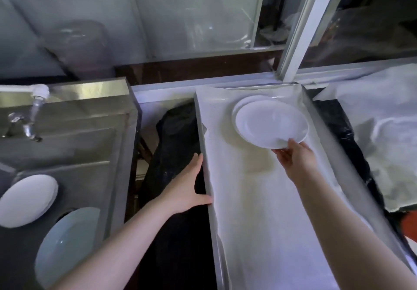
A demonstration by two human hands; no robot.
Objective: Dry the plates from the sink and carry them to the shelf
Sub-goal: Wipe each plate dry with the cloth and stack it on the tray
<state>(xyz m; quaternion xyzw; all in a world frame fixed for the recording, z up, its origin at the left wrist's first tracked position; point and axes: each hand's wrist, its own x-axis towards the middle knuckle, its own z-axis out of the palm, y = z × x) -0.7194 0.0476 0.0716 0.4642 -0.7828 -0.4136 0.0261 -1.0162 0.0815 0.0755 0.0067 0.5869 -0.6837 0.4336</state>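
Right hand (295, 159) fingers mostly hidden under top plate (270, 124); only thumb shows on rim. Lower plate (235, 107) mostly covered by top plate, only left crescent visible; can't tell if more underneath. Pale blue plate (65, 247) at lower left partly hidden behind left forearm. White plate (27, 199) cut by left frame edge. Items behind glass, upper left of frame, blurred, unidentifiable. Orange object (409, 224) at right edge cut off.
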